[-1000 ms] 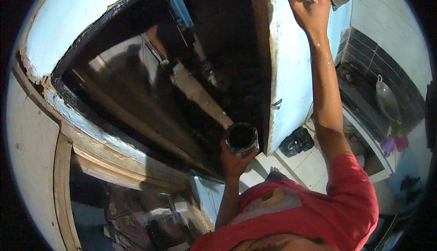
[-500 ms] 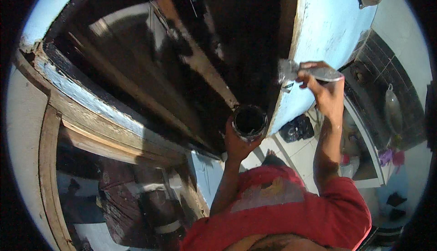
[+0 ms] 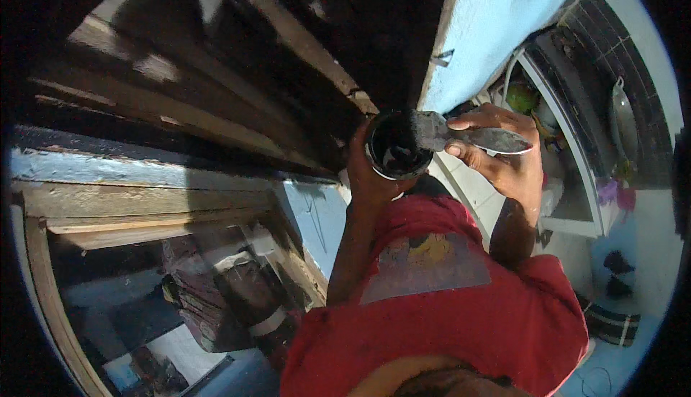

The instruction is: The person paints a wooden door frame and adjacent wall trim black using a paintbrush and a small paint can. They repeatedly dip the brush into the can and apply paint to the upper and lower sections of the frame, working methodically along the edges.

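I'm watching two bare hands on the remote feed, both occupied. The left hand (image 3: 368,181) is curling around one can (image 3: 392,174), fingers wrapped along its left side, thumb on the near side; the can is sitting mouth up toward my camera, showing dark inside. The right hand (image 3: 515,167) is pinching one brush (image 3: 484,138), thumb and fingers closed on the grey handle. Its bristle end is pointing left and overlapping the can's right edge; I can't tell if the bristles are touching the rim or the contents.

Labels: I'm spotting one printed patch (image 3: 425,274) on the one red shirt (image 3: 446,318), nearer the body than both hands; any lettering is blurring out.

Farther out: one light blue wall (image 3: 497,23) is standing just beyond the hands. One wooden frame (image 3: 158,202) is running off to the left of the left hand. Right of the right hand, one shiny metal pan (image 3: 622,127) is leaning by black tiles (image 3: 612,26), with purple and pink items (image 3: 609,192) hanging below it.
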A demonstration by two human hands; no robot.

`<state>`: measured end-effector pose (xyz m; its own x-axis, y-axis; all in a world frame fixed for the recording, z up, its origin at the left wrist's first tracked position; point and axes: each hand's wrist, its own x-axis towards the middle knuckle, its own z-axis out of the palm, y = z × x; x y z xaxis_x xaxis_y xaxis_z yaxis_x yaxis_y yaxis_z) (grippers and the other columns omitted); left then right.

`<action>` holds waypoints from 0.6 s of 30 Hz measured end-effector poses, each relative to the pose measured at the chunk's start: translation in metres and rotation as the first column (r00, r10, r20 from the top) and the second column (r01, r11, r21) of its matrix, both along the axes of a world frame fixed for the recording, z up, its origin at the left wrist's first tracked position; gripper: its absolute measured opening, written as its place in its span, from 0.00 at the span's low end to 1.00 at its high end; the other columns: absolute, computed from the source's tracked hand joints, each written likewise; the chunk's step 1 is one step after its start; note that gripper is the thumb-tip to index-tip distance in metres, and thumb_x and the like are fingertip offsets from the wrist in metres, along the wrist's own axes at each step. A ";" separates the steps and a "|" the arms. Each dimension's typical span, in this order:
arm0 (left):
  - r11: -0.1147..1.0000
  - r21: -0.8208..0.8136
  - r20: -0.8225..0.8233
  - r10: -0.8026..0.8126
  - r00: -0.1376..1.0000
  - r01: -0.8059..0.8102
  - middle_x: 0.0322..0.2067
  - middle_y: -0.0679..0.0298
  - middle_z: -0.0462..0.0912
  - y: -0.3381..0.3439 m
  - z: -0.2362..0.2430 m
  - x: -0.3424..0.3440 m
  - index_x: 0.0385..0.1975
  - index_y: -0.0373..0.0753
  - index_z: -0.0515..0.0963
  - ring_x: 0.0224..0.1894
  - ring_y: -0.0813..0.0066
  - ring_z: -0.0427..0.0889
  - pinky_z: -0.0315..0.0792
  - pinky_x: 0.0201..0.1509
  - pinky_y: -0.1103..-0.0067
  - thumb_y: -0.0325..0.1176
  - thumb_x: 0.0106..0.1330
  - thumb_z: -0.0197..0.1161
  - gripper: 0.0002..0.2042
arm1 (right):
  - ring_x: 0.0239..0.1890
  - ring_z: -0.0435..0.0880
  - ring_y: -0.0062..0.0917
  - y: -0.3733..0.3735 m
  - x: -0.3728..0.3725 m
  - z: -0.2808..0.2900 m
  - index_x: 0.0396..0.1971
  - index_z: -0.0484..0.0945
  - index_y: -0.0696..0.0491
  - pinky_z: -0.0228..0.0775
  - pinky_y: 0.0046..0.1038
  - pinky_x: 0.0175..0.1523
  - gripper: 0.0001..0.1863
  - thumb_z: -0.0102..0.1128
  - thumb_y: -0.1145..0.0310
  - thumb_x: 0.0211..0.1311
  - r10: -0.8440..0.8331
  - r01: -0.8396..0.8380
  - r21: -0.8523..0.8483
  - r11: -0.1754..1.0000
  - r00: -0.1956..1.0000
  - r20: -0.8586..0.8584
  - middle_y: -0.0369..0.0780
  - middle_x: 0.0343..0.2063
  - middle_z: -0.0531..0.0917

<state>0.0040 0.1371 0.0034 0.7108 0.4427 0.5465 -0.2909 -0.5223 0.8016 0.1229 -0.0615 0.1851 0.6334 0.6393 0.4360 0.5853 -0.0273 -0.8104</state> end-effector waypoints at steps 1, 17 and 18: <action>1.000 -0.018 -0.039 -0.022 0.999 0.022 0.66 0.47 0.77 -0.001 -0.003 0.000 0.77 0.37 0.55 0.68 0.49 0.80 0.73 0.74 0.56 0.44 0.41 0.93 0.64 | 0.39 0.93 0.33 -0.002 -0.002 0.000 0.40 0.90 0.59 0.82 0.33 0.47 0.19 0.88 0.67 0.52 0.019 -0.019 0.002 1.000 0.999 0.028 0.45 0.37 0.93; 0.964 -0.215 0.001 -0.158 0.987 0.155 0.67 0.48 0.76 -0.022 -0.008 0.006 0.76 0.38 0.61 0.68 0.51 0.80 0.75 0.74 0.59 0.46 0.40 0.95 0.62 | 0.35 0.92 0.46 0.028 -0.011 -0.031 0.42 0.91 0.50 0.83 0.44 0.41 0.16 0.78 0.56 0.60 -0.016 0.174 -0.582 0.795 0.964 0.267 0.48 0.31 0.91; 0.954 -0.255 -0.012 -0.168 0.986 0.159 0.67 0.47 0.76 -0.023 -0.009 0.005 0.75 0.36 0.62 0.68 0.50 0.80 0.74 0.74 0.59 0.48 0.39 0.95 0.62 | 0.34 0.91 0.47 0.030 -0.012 -0.034 0.42 0.91 0.50 0.82 0.44 0.41 0.17 0.78 0.55 0.60 -0.010 0.180 -0.607 0.774 0.962 0.273 0.49 0.31 0.91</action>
